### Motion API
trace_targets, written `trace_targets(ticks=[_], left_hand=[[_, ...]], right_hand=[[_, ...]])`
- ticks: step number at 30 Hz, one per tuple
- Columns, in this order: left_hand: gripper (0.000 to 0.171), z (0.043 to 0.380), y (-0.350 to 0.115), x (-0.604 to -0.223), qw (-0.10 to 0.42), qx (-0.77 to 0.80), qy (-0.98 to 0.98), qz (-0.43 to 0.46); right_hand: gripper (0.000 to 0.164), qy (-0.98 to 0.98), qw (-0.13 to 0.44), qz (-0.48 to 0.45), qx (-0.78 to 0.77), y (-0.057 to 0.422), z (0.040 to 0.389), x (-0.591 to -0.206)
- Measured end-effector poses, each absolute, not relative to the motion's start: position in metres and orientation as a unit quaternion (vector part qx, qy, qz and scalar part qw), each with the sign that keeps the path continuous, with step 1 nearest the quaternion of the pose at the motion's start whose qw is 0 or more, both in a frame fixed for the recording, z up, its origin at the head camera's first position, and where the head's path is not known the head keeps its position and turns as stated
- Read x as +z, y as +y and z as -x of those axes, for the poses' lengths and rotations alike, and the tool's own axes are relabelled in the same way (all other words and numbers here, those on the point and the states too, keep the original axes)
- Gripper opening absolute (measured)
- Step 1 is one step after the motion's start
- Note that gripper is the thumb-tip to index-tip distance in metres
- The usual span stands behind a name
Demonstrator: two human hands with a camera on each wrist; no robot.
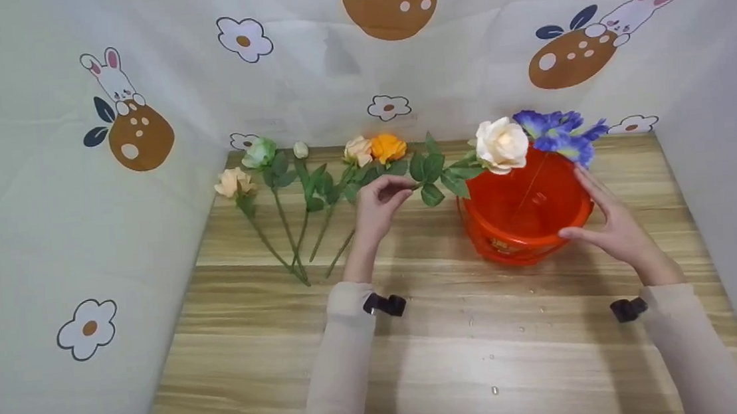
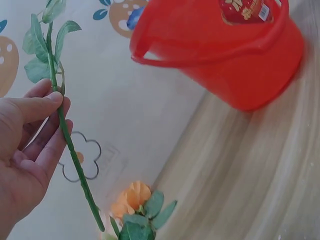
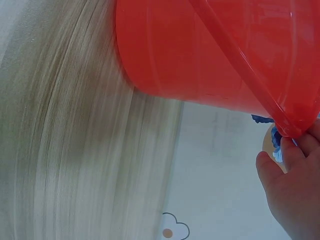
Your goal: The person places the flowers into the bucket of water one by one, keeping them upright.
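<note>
My left hand (image 1: pixel 377 214) pinches the green stem of a cream-white rose (image 1: pixel 502 145) between thumb and fingers. The rose lies sideways in the air, its bloom overlapping the back-left rim of a red plastic bucket (image 1: pixel 526 256) in the head view. In the left wrist view the stem (image 2: pixel 75 155) runs down past the fingers to its cut end. My right hand (image 1: pixel 617 225) touches the bucket's right side, thumb and fingers spread along the rim; the right wrist view shows fingertips at the handle joint. A blue-purple flower (image 1: pixel 559 135) stands in the bucket, leaning on its back rim.
Several artificial flowers lie at the table's back left: a peach one (image 1: pixel 235 182), a green one (image 1: pixel 260 152), a white bud (image 1: pixel 301 149), another peach one (image 1: pixel 358 151) and an orange one (image 1: pixel 388 146). Water drops (image 1: pixel 494 390) dot the wooden table (image 1: pixel 254 350). Printed cloth surrounds it.
</note>
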State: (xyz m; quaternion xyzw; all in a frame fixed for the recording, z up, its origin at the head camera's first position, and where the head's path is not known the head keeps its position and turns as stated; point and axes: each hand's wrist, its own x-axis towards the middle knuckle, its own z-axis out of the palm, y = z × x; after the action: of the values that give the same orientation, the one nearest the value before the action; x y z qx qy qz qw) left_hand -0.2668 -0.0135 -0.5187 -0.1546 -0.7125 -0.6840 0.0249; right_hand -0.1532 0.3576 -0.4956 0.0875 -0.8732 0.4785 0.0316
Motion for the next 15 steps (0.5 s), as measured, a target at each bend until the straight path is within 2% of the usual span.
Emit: trace_targets(ticks=[15], left_hand=[[0.011, 0.264, 0.037, -0.47, 0.064, -0.633, -0.728, 0.257]], right_hand=[[0.104, -0.886, 0.035, -0.08, 0.455, 0.372, 0.162, -0.52]])
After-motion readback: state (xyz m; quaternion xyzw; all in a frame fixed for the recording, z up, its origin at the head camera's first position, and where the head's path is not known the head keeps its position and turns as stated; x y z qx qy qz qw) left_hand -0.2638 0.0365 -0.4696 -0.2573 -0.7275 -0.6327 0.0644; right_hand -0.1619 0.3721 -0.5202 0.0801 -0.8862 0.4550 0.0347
